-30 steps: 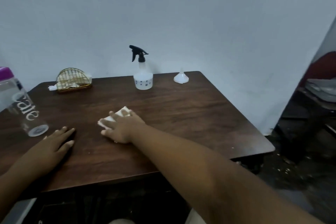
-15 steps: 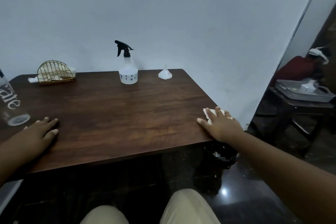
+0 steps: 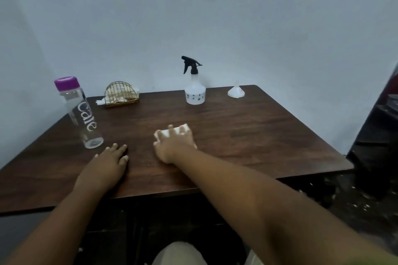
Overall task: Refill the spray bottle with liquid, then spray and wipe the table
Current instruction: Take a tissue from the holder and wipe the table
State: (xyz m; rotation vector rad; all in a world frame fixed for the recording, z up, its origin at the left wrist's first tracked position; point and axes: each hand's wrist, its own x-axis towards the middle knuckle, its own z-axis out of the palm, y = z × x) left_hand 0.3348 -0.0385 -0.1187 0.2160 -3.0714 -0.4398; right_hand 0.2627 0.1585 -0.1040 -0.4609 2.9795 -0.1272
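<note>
Pale blue-grey wall behind; dark brown wood-grain surface [image 3: 247, 135] set against it, seen from the head view.

Rear row, left to right: gold wire arched napkin holder [image 3: 121, 94] with white paper napkins inside and one scrap lying just beside its left end; white translucent plastic spray bottle with black trigger head [image 3: 195, 86], upright, trigger pointing left, near the wall at centre; small white plastic funnel [image 3: 236, 92], spout up, wide mouth down on the surface, well apart to the right of the spray bottle.

Left side: clear plastic water bottle with purple cap and white lettering [image 3: 80, 114], upright, cap on, standing just beyond the left hand.

Hands: left hand [image 3: 107, 164] flat, palm down, fingers extended, holding nothing, resting on the near-left part of the surface. Right hand [image 3: 175, 144] palm down with fingers spread, pressing a folded white cloth [image 3: 170, 132] against the surface near its centre; cloth shows only at the fingertips and at the hand's right edge.

Open wood lies between the cloth and the rear row.

Right margin: dark furniture [image 3: 379, 146], detail too dim to tell. Bottom edge: light-coloured trouser knees.
</note>
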